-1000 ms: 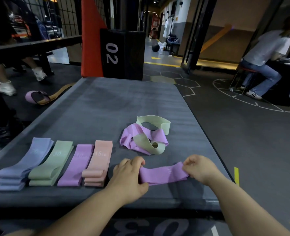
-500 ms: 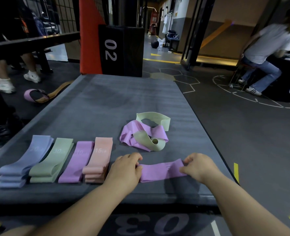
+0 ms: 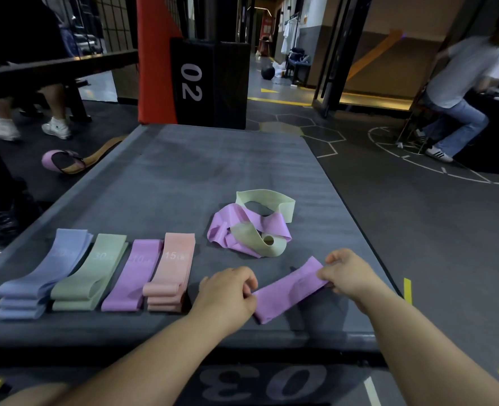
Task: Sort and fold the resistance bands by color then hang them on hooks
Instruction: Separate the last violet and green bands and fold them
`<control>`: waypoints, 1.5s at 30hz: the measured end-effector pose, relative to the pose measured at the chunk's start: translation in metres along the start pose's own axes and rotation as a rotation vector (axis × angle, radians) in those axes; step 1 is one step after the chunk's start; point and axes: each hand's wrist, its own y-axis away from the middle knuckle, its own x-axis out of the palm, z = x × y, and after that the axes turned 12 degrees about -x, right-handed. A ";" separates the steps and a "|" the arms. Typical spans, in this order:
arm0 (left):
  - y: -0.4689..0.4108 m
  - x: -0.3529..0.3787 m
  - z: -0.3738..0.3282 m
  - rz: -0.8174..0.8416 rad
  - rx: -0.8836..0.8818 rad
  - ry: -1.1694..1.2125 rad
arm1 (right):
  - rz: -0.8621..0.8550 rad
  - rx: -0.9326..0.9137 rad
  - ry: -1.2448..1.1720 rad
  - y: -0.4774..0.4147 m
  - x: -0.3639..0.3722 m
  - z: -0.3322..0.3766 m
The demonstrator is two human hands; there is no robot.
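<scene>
Head view: we've got the purple band (image 3: 289, 291) pinched at both ends. Left hand (image 3: 227, 291) has its fingers curled on the near end, right hand (image 3: 347, 273) grips the far end. The band runs diagonally near the front edge of the grey surface (image 3: 183, 177); can't tell if it's touching. To its left are four folded stacks in a row: blue stack (image 3: 43, 276), green stack (image 3: 93, 273), purple stack (image 3: 134, 276), pink stack (image 3: 169, 271). Behind it is a loose tangle (image 3: 251, 227) of purple and green bands, apart from the held one.
</scene>
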 end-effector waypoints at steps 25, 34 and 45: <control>0.016 0.018 -0.013 0.167 0.211 -0.386 | 0.233 -0.447 0.732 0.012 0.030 -0.023; 0.022 0.020 -0.012 0.164 0.154 -0.415 | 0.258 -0.414 0.782 0.010 0.033 -0.026; 0.023 0.020 -0.011 0.144 0.148 -0.360 | 0.239 -0.392 0.694 0.010 0.031 -0.025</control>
